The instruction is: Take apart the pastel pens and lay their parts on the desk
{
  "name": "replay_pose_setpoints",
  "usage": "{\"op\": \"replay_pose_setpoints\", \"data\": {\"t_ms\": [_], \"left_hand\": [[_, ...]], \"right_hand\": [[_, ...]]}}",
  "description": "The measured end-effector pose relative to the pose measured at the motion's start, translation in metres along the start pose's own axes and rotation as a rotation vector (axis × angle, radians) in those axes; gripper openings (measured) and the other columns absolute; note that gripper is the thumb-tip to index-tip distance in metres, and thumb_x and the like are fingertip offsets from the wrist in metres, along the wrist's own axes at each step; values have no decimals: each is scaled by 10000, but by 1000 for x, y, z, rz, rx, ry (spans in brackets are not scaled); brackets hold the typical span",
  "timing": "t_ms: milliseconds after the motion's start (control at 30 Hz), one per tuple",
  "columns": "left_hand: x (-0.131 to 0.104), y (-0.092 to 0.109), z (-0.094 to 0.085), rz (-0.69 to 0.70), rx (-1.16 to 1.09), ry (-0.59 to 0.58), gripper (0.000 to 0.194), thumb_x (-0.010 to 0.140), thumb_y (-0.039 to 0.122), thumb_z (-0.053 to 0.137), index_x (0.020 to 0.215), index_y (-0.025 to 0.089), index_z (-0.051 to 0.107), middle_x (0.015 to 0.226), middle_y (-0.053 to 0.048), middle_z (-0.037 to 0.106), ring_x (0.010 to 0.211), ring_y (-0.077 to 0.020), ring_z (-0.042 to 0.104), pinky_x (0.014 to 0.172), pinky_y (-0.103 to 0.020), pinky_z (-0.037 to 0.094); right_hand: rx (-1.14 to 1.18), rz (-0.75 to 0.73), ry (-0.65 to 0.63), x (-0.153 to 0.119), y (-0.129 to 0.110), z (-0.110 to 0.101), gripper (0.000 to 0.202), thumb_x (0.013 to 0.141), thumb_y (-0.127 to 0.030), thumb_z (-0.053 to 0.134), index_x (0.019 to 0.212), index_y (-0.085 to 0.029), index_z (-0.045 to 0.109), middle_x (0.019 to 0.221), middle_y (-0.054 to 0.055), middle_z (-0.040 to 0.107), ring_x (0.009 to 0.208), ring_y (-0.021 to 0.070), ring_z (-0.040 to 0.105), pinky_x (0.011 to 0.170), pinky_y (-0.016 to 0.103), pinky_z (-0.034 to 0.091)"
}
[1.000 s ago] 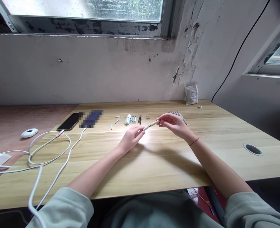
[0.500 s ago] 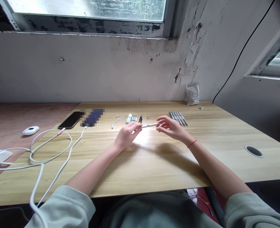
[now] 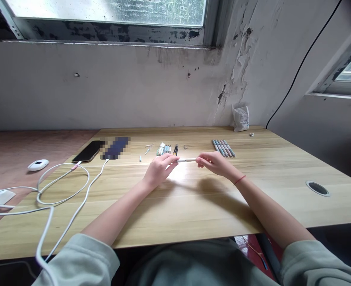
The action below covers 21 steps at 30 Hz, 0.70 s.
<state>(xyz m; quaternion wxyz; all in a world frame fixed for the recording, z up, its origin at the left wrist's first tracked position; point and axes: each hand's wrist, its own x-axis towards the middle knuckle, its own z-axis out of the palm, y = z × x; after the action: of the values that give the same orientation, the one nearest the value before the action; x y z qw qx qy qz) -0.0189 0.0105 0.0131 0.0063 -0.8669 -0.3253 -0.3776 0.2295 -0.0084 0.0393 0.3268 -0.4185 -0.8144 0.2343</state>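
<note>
A slim, pale pen point(image 3: 186, 160) lies level between my two hands, a little above the table. My left hand point(image 3: 160, 167) pinches its left end between thumb and fingers. Closed on the right end is my right hand point(image 3: 214, 163), its fingers curled in and covering that tip. Just behind the hands are a small group of pale green and blue pen parts point(image 3: 164, 149), some thin dark refills point(image 3: 175, 149) and tiny springs point(image 3: 186, 147). To the right, several pens point(image 3: 223, 148) are laid side by side in a row.
On the left are a black phone point(image 3: 87, 151), a pixelated dark blue device point(image 3: 115, 148), looping white cables point(image 3: 87, 190) and a white mouse-like object point(image 3: 38, 165). A crumpled white packet point(image 3: 241, 118) stands by the wall. A round cable hole point(image 3: 318, 188) is at the right.
My right hand's fingers have closed from a looser, spread pose onto the pen's right end. The pen has turned closer to level. My left hand keeps its pinch.
</note>
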Motion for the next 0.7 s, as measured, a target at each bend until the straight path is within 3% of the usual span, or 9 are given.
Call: {"op": "replay_pose_setpoints", "data": {"t_ms": [133, 267, 400, 567, 700], "left_hand": [[0, 1, 0, -6, 2, -10, 196, 884, 247, 505, 1044, 217, 614, 1003, -43, 664, 811, -143, 620, 759, -292, 448], [-1, 1, 0, -1, 0, -4, 195, 879, 246, 513, 1042, 222, 617, 1017, -47, 664, 858, -155, 625, 784, -299, 450], [-1, 2, 1, 0, 1, -7, 191, 878, 243, 517, 1038, 216, 618, 1016, -45, 666, 860, -157, 624, 778, -302, 452], [-1, 3, 1, 3, -21, -18, 194, 879, 239, 515, 1043, 214, 616, 1024, -47, 665, 876, -157, 622, 784, -300, 456], [-1, 1, 1, -3, -39, -19, 195, 878, 238, 516, 1041, 212, 619, 1015, -49, 666, 835, -149, 622, 776, -299, 463]], "right_hand": [[79, -38, 16, -1, 0, 0, 280, 807, -440, 576, 954, -202, 580, 846, 52, 657, 686, 153, 614, 608, 280, 491], [-17, 9, -20, 0, 2, 0, 317, 861, -459, 482, 755, -190, 613, 681, 31, 643, 585, 138, 574, 563, 276, 454], [51, -13, 32, 1, 2, 1, 297, 771, -459, 614, 925, -206, 605, 842, 44, 663, 663, 146, 600, 600, 277, 474], [-39, 11, -12, 0, 2, 1, 339, 860, -472, 483, 741, -190, 630, 670, 27, 647, 561, 131, 552, 540, 268, 434], [18, -41, 44, 2, 5, 4, 302, 789, -457, 597, 964, -212, 628, 856, 53, 679, 685, 162, 608, 613, 289, 477]]}}
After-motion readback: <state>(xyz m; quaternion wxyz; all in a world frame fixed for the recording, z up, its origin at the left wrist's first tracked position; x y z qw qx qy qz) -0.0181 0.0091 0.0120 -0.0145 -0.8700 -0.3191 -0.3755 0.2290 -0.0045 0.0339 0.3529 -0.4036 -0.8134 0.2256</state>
